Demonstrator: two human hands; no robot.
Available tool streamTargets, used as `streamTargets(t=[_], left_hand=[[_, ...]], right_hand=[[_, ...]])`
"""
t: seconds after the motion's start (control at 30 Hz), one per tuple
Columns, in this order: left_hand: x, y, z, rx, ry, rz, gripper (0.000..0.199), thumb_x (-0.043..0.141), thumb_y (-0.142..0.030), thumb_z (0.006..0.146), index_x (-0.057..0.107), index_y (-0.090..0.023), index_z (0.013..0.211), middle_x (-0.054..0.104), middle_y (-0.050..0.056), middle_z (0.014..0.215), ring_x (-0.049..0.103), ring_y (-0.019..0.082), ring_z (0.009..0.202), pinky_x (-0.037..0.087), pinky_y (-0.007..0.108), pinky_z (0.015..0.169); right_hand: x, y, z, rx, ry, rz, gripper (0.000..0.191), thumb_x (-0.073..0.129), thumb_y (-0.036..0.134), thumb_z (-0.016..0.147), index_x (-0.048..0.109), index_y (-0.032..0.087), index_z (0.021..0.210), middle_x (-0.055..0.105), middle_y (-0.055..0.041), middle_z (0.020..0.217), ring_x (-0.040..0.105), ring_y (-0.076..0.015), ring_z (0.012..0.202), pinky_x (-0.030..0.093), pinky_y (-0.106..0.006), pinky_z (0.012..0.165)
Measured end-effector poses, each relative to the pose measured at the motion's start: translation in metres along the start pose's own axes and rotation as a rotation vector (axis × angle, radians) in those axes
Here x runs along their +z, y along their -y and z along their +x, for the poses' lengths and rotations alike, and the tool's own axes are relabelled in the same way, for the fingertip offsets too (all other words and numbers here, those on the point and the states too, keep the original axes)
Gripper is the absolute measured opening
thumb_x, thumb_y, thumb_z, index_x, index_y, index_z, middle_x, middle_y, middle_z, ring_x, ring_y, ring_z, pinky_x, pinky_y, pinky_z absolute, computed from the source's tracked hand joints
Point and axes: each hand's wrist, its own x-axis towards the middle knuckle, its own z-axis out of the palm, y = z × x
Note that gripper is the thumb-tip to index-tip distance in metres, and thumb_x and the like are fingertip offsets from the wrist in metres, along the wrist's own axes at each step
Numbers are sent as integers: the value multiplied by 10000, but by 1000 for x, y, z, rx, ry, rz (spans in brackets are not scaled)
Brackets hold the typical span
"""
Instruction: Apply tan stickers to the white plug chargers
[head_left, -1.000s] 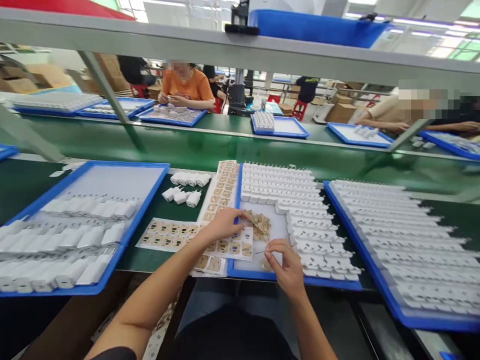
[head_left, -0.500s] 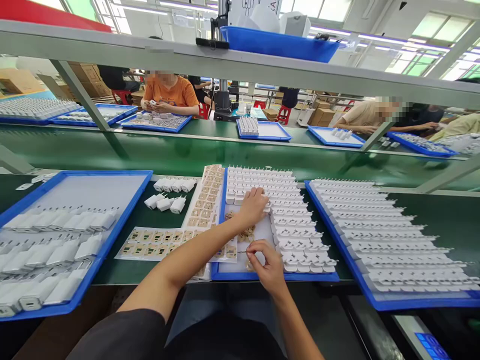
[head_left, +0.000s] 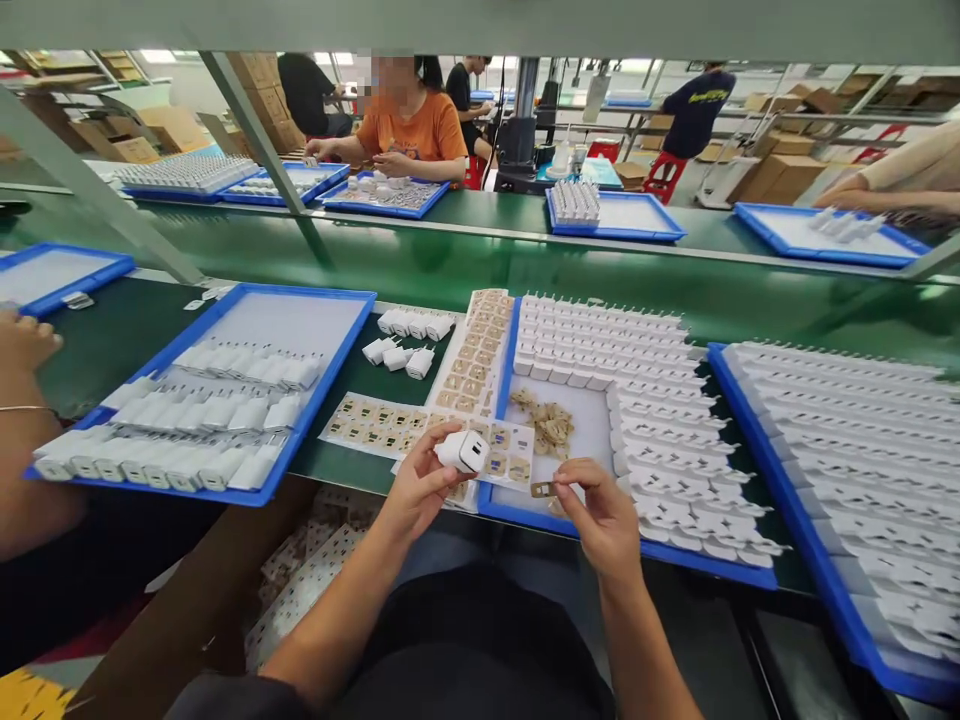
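Note:
My left hand [head_left: 420, 482] is closed around a white charger plug [head_left: 463, 452], its end with a dark port slot turned up toward me. To its right, my right hand [head_left: 604, 515] pinches a small brown sticker [head_left: 543, 489] with cut-outs in it, apart from the charger. Below both hands lies a blue-rimmed tray [head_left: 501, 508] with rows of white chargers [head_left: 667, 440] and a heap of loose brown pieces [head_left: 551, 425]. Sheets of brown stickers [head_left: 469, 360] rest at the tray's left side, one crosswise under my left hand.
Several loose chargers [head_left: 409, 358] lie on the green bench. A left tray [head_left: 270, 490] and a right tray [head_left: 806, 590] hold more chargers. Another person's arm [head_left: 30, 440] is at the far left. Across the green divider, a person in orange [head_left: 420, 130] sits at trays.
My left hand has come back from the charger rows toward me, now with a charger in it. My right hand has lifted slightly with the sticker. The view has turned left and down.

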Motion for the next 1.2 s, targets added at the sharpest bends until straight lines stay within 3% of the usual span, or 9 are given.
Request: streamTargets(t=[0.13,0.2,0.27,0.33,0.43,0.6,0.67,0.87,1.2], left_hand=[[5,11,-7,50,50,110,573,922,-414,636,618,-239,1088,672,51,1074,678,200,927,597,300,757],[8,17,-10,152,49,220,537,910,-408,663,581,-239,1053,657,48,1096,673,201,963,581,299,789],[9,22,-14,277,37,306,490,876,-388,724,540,-244,1051,645,55,1136,670,205,1024,560,304,842],[7,25,-19,339,79,347,448,835,-366,783,521,-244,1078,635,84,1216,664,218,1099,542,320,896],[2,25,-25,260,180,336,365,771,-388,854,537,-231,1086,631,119,1296,662,231,1148,528,341,944],[-1,19,-26,228,55,398,408,833,-342,802,593,-239,1115,676,70,1165,689,207,1044,546,338,938],[-1,15,-26,303,46,531,458,840,-285,792,626,-252,1196,668,78,1185,668,229,1108,536,372,990],[6,3,-28,593,68,836,431,806,-191,813,677,-269,1217,686,84,1150,662,247,1111,548,407,984],[13,0,-29,640,82,891,415,799,-204,826,654,-267,1209,687,80,1145,674,252,1115,567,423,974]], right_hand=[[31,30,-1,12,206,200,77,636,193,930,682,254,944,685,-22,816,651,-177,784,545,-324,719],[46,38,-2,3,299,238,68,638,195,927,676,251,930,696,-24,819,657,-172,772,549,-319,713],[56,39,-3,13,296,235,58,638,205,928,674,247,911,699,-27,818,656,-169,769,548,-312,709],[59,35,-4,49,236,226,45,644,233,929,675,243,897,694,-28,809,649,-169,765,544,-308,702],[54,29,-4,116,206,248,56,659,270,924,674,241,878,676,-21,779,636,-169,737,533,-301,674],[48,30,-6,178,325,277,45,662,247,922,686,245,884,669,-16,779,630,-165,742,527,-306,693],[48,31,-7,192,295,306,39,662,237,922,684,247,891,655,-13,773,620,-169,755,524,-314,709],[51,34,-1,349,-33,309,24,683,236,920,695,257,918,661,-18,895,634,-180,926,520,-323,853],[58,35,4,431,-36,264,63,712,301,898,696,240,901,700,-29,914,660,-196,943,550,-350,872]])
